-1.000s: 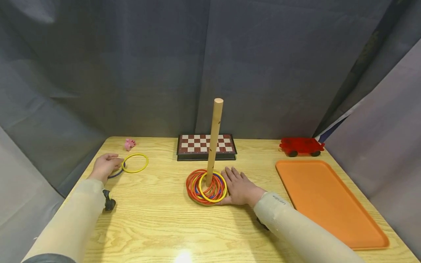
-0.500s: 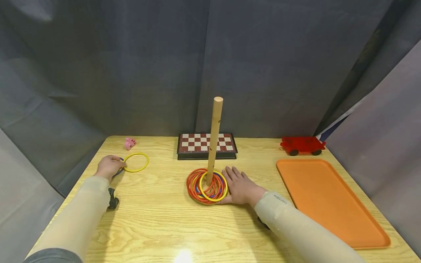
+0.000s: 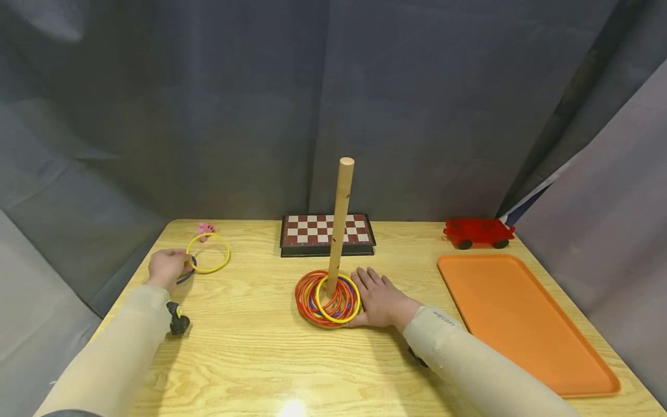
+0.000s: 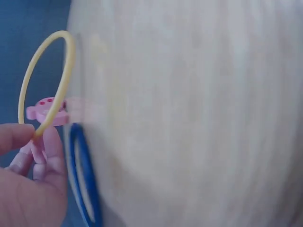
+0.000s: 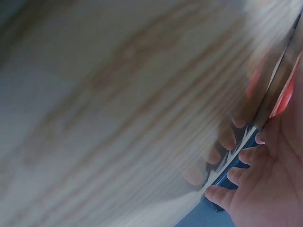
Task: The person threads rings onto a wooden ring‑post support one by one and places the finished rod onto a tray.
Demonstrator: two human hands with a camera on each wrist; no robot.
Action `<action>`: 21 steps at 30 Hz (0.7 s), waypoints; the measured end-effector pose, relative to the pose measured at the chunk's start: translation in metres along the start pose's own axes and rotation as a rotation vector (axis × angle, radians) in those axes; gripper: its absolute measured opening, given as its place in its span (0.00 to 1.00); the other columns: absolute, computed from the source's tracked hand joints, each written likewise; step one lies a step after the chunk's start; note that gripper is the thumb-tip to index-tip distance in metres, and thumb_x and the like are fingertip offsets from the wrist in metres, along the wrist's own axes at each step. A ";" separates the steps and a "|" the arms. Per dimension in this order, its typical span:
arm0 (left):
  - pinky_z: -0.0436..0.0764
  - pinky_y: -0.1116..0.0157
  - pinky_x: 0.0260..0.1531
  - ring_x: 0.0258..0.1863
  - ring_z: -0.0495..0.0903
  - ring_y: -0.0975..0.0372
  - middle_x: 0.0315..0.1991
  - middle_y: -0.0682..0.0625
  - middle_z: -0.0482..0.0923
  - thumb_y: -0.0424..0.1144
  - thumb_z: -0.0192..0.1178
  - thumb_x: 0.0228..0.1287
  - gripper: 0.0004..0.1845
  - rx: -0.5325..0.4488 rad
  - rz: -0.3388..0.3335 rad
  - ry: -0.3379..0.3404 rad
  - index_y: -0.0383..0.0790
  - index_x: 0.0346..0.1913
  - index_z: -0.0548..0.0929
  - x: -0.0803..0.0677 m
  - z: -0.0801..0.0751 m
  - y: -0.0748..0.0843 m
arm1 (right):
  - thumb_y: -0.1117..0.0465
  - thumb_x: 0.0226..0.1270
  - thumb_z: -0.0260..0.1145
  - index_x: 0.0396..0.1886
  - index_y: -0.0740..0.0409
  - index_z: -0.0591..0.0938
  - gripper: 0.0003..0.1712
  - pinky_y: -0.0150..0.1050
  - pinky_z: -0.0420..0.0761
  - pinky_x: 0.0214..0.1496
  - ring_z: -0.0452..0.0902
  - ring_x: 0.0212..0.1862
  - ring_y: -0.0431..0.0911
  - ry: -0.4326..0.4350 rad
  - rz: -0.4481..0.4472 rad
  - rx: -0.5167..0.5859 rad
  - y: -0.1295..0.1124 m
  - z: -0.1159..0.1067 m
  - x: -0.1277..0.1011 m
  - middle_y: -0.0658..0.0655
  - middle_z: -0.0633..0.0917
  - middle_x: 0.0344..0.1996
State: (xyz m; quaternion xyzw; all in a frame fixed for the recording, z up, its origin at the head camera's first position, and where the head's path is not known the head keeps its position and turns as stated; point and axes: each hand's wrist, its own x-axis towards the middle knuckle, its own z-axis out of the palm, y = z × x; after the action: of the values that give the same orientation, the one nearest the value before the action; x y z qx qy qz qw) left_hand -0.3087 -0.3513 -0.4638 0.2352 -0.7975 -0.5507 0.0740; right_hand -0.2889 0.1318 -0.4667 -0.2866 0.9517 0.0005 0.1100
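My left hand (image 3: 168,268) pinches a yellow ring (image 3: 228,255) by its near edge, at the table's left side. In the left wrist view the yellow ring (image 4: 71,56) stands tilted above the tabletop between thumb and fingers. A blue ring (image 4: 84,175) lies on the table just under that hand. Right of the middle, my right hand (image 3: 383,301) is spread flat with straight fingers beside a pile of red, yellow and blue rings (image 3: 304,301). The pile lies round the foot of an upright wooden post (image 3: 340,226). Its thumb reaches the pile's near edge.
A pink toy (image 3: 206,229) sits behind the yellow ring. A folded chessboard box (image 3: 327,249) lies behind the post. On the right are an orange tray (image 3: 521,324) and a red toy cart (image 3: 478,231). Grey curtains (image 3: 250,116) hang behind the table.
My left hand has taken hold of the yellow ring and lifted it from the table, tilting it slightly leftward. The blue ring stays behind. The right hand keeps its place.
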 end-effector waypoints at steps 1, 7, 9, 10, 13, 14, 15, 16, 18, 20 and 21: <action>0.83 0.71 0.33 0.29 0.81 0.68 0.50 0.40 0.78 0.33 0.55 0.78 0.24 -0.036 0.002 -0.016 0.22 0.69 0.71 0.000 -0.001 0.004 | 0.22 0.61 0.63 0.83 0.65 0.52 0.68 0.63 0.56 0.78 0.44 0.81 0.64 0.000 0.002 -0.003 0.000 -0.001 0.000 0.67 0.51 0.81; 0.84 0.73 0.41 0.34 0.80 0.71 0.49 0.46 0.75 0.32 0.54 0.79 0.27 -0.203 0.097 -0.149 0.19 0.72 0.64 -0.015 -0.002 0.042 | 0.22 0.62 0.63 0.83 0.64 0.51 0.68 0.63 0.55 0.78 0.43 0.81 0.64 -0.011 0.010 -0.004 0.002 -0.004 -0.001 0.67 0.51 0.81; 0.84 0.75 0.42 0.36 0.81 0.71 0.47 0.50 0.76 0.31 0.54 0.79 0.27 -0.291 0.136 -0.210 0.19 0.72 0.63 -0.023 -0.001 0.060 | 0.22 0.61 0.63 0.83 0.64 0.51 0.68 0.63 0.55 0.78 0.43 0.81 0.64 -0.005 0.012 -0.009 0.002 -0.005 -0.002 0.67 0.51 0.81; 0.83 0.75 0.41 0.36 0.81 0.70 0.45 0.51 0.77 0.31 0.55 0.79 0.26 -0.327 0.158 -0.237 0.20 0.71 0.64 -0.028 0.000 0.070 | 0.22 0.61 0.63 0.83 0.64 0.52 0.68 0.63 0.56 0.77 0.44 0.81 0.64 0.002 0.010 -0.011 0.003 -0.004 -0.002 0.67 0.52 0.81; 0.82 0.74 0.31 0.31 0.81 0.68 0.36 0.54 0.81 0.31 0.56 0.78 0.17 -0.416 0.207 -0.312 0.28 0.63 0.71 -0.042 0.000 0.098 | 0.22 0.61 0.63 0.83 0.64 0.52 0.68 0.63 0.56 0.77 0.44 0.81 0.64 0.006 0.005 -0.020 0.002 -0.002 -0.001 0.67 0.52 0.81; 0.80 0.74 0.26 0.29 0.81 0.68 0.33 0.55 0.82 0.32 0.57 0.78 0.13 -0.431 0.214 -0.323 0.32 0.60 0.73 -0.048 0.000 0.108 | 0.21 0.61 0.63 0.83 0.64 0.52 0.68 0.63 0.57 0.77 0.44 0.81 0.64 0.004 0.002 -0.024 0.002 -0.001 -0.001 0.66 0.52 0.81; 0.79 0.73 0.23 0.28 0.81 0.67 0.32 0.55 0.82 0.32 0.58 0.78 0.10 -0.442 0.225 -0.332 0.35 0.57 0.75 -0.053 0.000 0.117 | 0.21 0.62 0.62 0.83 0.63 0.52 0.68 0.63 0.57 0.77 0.44 0.81 0.64 0.001 0.000 -0.026 0.002 0.000 0.000 0.66 0.52 0.81; 0.78 0.73 0.22 0.28 0.81 0.67 0.32 0.55 0.81 0.33 0.59 0.77 0.08 -0.462 0.234 -0.341 0.38 0.53 0.76 -0.059 0.002 0.126 | 0.21 0.62 0.62 0.83 0.63 0.52 0.68 0.62 0.57 0.77 0.44 0.81 0.64 -0.002 -0.001 -0.026 0.001 0.001 0.000 0.66 0.52 0.81; 0.81 0.73 0.24 0.29 0.81 0.66 0.32 0.54 0.81 0.32 0.60 0.76 0.03 -0.527 0.247 -0.358 0.40 0.48 0.80 -0.069 0.005 0.146 | 0.21 0.62 0.62 0.83 0.63 0.52 0.68 0.62 0.57 0.77 0.44 0.81 0.63 -0.005 0.003 -0.028 0.000 0.002 0.000 0.66 0.52 0.81; 0.84 0.72 0.31 0.31 0.81 0.65 0.34 0.53 0.81 0.30 0.61 0.75 0.04 -0.595 0.269 -0.376 0.42 0.43 0.83 -0.080 0.009 0.166 | 0.21 0.61 0.62 0.83 0.62 0.52 0.67 0.62 0.57 0.77 0.44 0.81 0.63 -0.004 0.009 -0.034 0.000 0.002 0.000 0.65 0.52 0.81; 0.85 0.72 0.35 0.33 0.82 0.65 0.34 0.53 0.82 0.29 0.61 0.74 0.05 -0.629 0.283 -0.385 0.42 0.41 0.85 -0.085 0.011 0.177 | 0.21 0.61 0.62 0.84 0.62 0.51 0.68 0.62 0.57 0.78 0.44 0.81 0.63 -0.005 0.014 -0.037 0.000 0.001 0.001 0.65 0.52 0.81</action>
State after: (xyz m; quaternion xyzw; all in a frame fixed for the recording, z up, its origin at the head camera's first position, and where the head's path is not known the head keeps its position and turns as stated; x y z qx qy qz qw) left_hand -0.2899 -0.2534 -0.2941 -0.0188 -0.6136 -0.7866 0.0667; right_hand -0.2890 0.1315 -0.4681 -0.2817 0.9533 0.0197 0.1071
